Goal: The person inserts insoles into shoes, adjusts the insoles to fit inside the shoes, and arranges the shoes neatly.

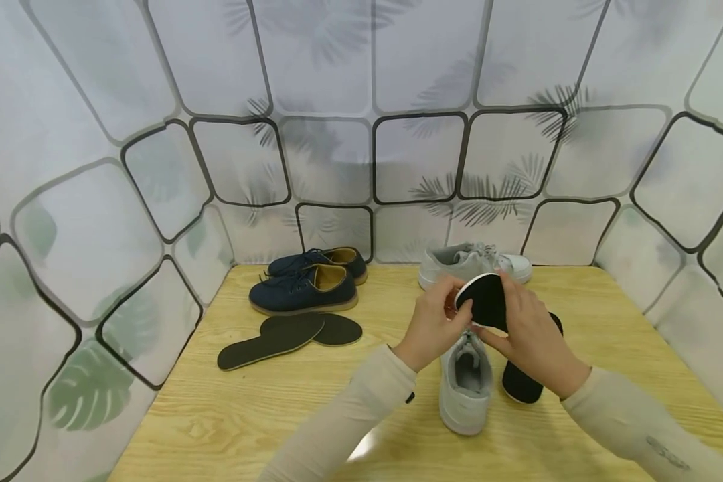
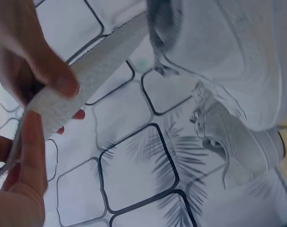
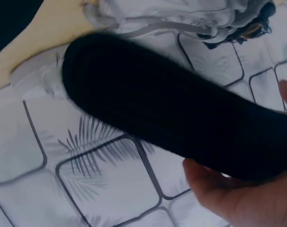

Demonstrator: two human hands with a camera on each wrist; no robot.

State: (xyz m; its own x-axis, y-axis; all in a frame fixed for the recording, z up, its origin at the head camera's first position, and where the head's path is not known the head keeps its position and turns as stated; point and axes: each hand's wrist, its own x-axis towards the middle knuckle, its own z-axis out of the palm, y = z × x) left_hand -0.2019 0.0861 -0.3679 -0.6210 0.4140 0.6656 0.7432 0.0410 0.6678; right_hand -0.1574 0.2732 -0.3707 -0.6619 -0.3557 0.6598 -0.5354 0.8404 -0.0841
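A bendy insole (image 1: 488,301) is held up between both hands, over the toe end of a white lace-up sneaker (image 1: 465,408). Its black face shows in the head view and fills much of the right wrist view. In the left wrist view its other face is pale and fuzzy. My left hand (image 1: 435,325) pinches the insole's left edge between thumb and fingers. The right hand (image 1: 533,331) grips the opposite side, fingers along the back and thumb below. Under the hands the sneaker stands on the table, its heel towards me and its opening facing up.
Right of the sneaker lies another black insole (image 1: 523,385), partly behind the right hand. At the back stands light grey and white lace-up footwear (image 1: 442,269). Navy shoes (image 1: 304,293) stand at the left, with two overlapping dark insoles (image 1: 265,345) in front. A patterned curtain (image 1: 331,161) encloses the wooden table (image 1: 217,428).
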